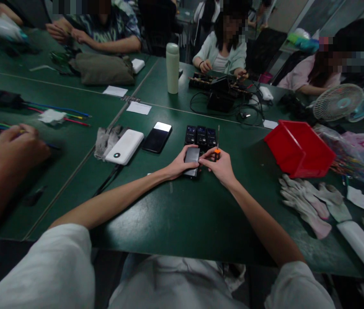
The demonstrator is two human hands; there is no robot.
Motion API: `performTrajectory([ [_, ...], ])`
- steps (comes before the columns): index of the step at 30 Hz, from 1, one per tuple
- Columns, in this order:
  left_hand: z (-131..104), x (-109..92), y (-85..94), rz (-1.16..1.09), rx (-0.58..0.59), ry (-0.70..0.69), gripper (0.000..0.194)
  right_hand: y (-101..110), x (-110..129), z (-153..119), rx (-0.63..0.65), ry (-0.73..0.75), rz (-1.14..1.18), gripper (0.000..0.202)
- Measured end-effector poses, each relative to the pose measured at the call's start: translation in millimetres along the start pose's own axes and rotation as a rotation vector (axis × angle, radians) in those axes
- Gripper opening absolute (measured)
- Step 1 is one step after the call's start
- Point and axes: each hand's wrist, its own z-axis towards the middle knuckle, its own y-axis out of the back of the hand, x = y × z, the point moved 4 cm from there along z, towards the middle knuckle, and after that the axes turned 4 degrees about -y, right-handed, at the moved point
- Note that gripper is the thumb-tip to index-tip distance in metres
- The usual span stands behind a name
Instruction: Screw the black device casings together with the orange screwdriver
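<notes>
My left hand (183, 162) is closed around the side of a small dark rectangular device with a flat grey face (192, 155), its thumb along the lower edge. My right hand (222, 165) has a small screwdriver (217, 153) with an orange and black handle tucked between its fingers, the thin shaft pointing up and away. The right thumb and fingertip pinch at the device's right edge; whether a small part sits between them is too small to tell. Just beyond both hands, several similar black box-shaped units (201, 135) stand side by side on the green table (169, 223).
Left of my hands lie a black phone (157, 137), a white power bank (124, 146) with a cable, and grey gloves (106, 141). A red bin (299, 150) and work gloves (307, 204) are on the right. A pale bottle (172, 68) stands behind. A co-worker's hand (16, 148) is at left.
</notes>
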Motion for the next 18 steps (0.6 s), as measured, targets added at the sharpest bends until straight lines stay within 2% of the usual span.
performTrajectory([
  [7,0,-3,-1.1,0.038,-0.011,-0.053,0.074,-1,-10,3,-0.029,-0.041,0.055,0.029],
  [18,1,0,2.7,-0.006,-0.049,-0.006,0.075,-3,0,-5,-0.117,0.098,-0.062,0.019],
])
